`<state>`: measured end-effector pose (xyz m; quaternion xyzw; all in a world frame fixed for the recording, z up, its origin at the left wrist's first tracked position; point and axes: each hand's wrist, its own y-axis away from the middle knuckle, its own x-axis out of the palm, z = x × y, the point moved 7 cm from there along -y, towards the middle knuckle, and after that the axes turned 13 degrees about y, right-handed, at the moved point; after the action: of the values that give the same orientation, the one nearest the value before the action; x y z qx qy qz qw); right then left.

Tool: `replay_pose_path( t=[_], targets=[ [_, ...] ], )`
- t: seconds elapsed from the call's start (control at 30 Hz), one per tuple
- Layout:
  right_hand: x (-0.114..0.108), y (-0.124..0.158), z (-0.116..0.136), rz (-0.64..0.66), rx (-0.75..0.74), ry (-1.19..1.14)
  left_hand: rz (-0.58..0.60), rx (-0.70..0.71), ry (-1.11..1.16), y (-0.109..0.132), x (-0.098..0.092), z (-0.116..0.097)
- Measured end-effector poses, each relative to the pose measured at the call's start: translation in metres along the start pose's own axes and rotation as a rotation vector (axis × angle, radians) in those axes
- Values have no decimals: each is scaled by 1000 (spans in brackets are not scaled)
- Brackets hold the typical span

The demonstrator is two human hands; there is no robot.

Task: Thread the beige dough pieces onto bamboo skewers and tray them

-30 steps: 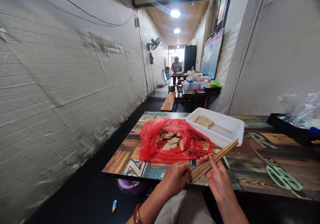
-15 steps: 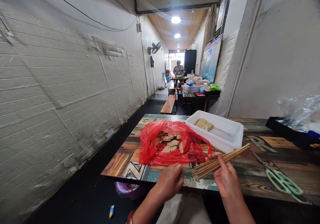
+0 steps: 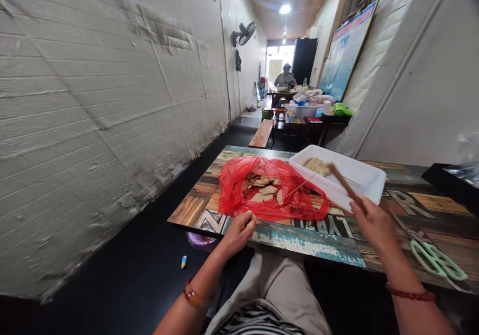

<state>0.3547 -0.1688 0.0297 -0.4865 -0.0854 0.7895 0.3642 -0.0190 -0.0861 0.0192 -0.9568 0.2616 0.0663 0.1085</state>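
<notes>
My left hand (image 3: 237,231) is closed at the table's near edge, pinching one thin wooden skewer (image 3: 286,197) that slants up to the right over the bag. A blurred bundle of skewers (image 3: 345,187) is gripped in my right hand (image 3: 376,224), its far end tilted up in front of the tray. Between and beyond the hands lies an open red plastic bag (image 3: 234,175) with flat beige pieces (image 3: 266,191) inside. Behind my right hand, the white tray (image 3: 368,178) holds beige pieces (image 3: 315,165) on thin skewers, partly hidden by the bundle.
Green-handled scissors (image 3: 436,259) lie on the patterned table (image 3: 310,248), right of my right hand. A black tray (image 3: 436,175) with clear plastic sits at the far right. Below the left edge is a purple basin (image 3: 200,241). A person (image 3: 286,78) is at a table farther back.
The bundle has moved right, away from my left hand, and swung from pointing left to pointing up. One skewer now shows clearly in my left hand. The camera view has shifted.
</notes>
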Motion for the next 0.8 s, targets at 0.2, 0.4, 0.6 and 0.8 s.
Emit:
replay_pose_path(
  t=[0.2,0.4,0.6,0.8],
  targets=[
    [73,12,-2,213,-337,-3,-18,68,-132,8,-5,-6],
    [57,21,0,96,-316,35,-79,68,-169,9,-27,-10],
    [-10,31,78,-162,-245,-118,119,113,-286,7,-5,-25],
    [25,75,166,405,-486,-337,210,128,-262,4,21,-35]
  ],
)
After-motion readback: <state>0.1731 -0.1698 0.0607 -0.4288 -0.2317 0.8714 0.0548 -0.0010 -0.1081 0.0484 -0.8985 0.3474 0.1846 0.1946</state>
